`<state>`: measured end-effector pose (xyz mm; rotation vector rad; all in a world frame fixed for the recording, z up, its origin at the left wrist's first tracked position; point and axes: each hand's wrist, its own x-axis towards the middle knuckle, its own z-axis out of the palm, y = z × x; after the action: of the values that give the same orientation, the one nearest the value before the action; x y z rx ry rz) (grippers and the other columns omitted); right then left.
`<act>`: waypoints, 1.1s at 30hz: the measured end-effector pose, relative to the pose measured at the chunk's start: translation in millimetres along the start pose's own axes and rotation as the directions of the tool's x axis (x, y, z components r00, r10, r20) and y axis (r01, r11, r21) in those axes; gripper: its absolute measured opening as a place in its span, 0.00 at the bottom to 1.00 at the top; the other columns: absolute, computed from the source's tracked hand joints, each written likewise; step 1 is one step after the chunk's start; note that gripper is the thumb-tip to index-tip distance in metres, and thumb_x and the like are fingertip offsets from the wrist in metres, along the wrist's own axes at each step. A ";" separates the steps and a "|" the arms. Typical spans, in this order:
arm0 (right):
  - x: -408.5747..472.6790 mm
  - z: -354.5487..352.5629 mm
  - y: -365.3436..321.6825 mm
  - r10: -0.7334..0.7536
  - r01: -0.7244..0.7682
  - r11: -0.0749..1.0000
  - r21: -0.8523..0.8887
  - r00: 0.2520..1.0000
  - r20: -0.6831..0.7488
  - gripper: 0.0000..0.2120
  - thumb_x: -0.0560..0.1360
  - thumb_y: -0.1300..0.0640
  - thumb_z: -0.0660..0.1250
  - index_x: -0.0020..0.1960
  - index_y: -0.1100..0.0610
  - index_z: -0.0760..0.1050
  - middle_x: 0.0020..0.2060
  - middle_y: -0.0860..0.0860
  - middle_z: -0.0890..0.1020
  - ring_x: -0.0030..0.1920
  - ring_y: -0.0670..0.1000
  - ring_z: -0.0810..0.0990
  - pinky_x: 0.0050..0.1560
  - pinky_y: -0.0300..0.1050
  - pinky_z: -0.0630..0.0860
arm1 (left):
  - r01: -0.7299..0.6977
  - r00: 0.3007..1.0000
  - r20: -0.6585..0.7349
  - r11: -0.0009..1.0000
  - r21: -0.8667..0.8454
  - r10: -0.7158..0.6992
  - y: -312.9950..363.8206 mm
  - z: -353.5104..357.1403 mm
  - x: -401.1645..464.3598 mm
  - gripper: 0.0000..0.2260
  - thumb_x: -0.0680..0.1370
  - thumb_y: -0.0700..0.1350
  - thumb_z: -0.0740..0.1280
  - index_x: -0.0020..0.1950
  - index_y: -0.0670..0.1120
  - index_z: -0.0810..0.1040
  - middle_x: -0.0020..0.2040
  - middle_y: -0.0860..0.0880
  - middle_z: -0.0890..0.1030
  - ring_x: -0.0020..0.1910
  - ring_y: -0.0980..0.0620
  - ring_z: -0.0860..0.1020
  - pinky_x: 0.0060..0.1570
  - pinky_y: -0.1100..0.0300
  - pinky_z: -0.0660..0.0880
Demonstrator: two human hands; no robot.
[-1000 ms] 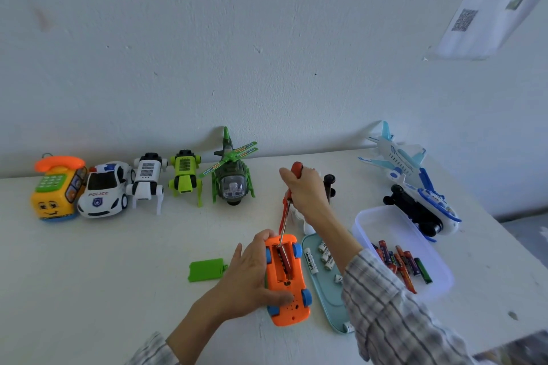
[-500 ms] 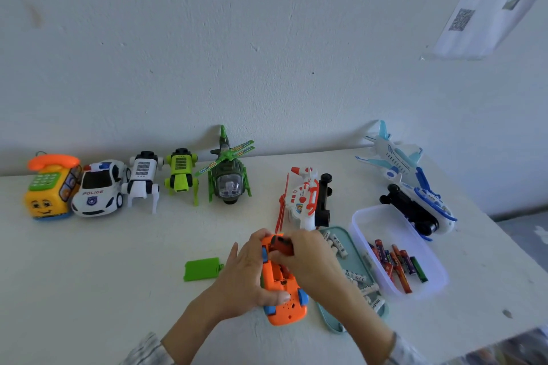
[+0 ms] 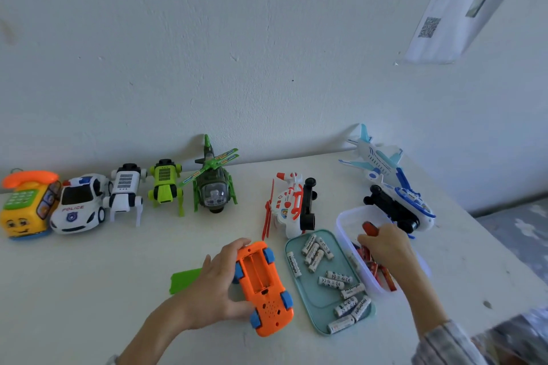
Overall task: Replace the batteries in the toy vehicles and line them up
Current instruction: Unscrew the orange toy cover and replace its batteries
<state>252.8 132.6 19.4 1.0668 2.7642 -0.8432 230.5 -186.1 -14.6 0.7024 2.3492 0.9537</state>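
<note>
The left hand point(image 3: 213, 284) grips the upturned orange car point(image 3: 264, 287), its battery bay open; keep it steady. The right hand point(image 3: 385, 243) holds the red-handled screwdriver point(image 3: 369, 228) over the clear tub point(image 3: 350, 222). Fresh batteries point(image 3: 314, 255) wait on the teal tray point(image 3: 324, 299) between.

**Single head-worn view, looking down and forward**

One wide-angle camera only, worn on the person's head; no second view to share anything. It faces forward and down over a white tabletop point(image 3: 89, 290) toward a pale plaster wall point(image 3: 267, 53), which fills the upper half. Both forearms enter from the bottom edge, so the near table edge sits close under the lens. The left hand point(image 3: 216, 284) and right hand point(image 3: 385, 243) are low in frame. Strong wide-angle bending at the sides.
</note>
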 end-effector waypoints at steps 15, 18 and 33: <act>-54.9 43.3 -51.7 -0.488 0.482 0.873 0.080 0.852 0.189 0.13 0.75 0.64 0.64 0.57 0.54 0.75 0.45 0.47 0.78 0.35 0.43 0.75 0.32 0.34 0.72 | -0.149 0.986 -0.003 0.892 0.427 0.166 4.9 -5.7 16.6 0.31 0.71 0.49 0.71 0.67 0.64 0.58 0.58 0.58 0.66 0.53 0.57 0.72 0.55 0.64 0.72; -58.8 72.3 -60.1 -0.535 0.541 0.837 0.083 0.779 0.327 0.13 0.75 0.63 0.66 0.57 0.53 0.76 0.46 0.48 0.80 0.41 0.44 0.77 0.45 0.37 0.77 | -0.152 0.983 -0.037 0.920 0.362 0.177 -1.6 -10.8 4.3 0.28 0.65 0.51 0.74 0.60 0.60 0.64 0.53 0.61 0.69 0.49 0.62 0.73 0.49 0.69 0.71; -37.7 97.1 -66.8 -0.561 0.558 0.827 0.071 0.809 0.177 0.13 0.77 0.64 0.63 0.58 0.55 0.79 0.53 0.48 0.81 0.46 0.42 0.78 0.43 0.28 0.72 | -0.045 0.974 -0.210 0.978 0.203 0.089 -26.3 -2.8 -12.6 0.35 0.58 0.55 0.76 0.62 0.64 0.66 0.51 0.62 0.72 0.49 0.63 0.74 0.52 0.67 0.72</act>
<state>225.7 19.3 -22.4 0.1217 2.9252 -0.9530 231.1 -211.6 -29.0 0.7935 2.6557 0.8725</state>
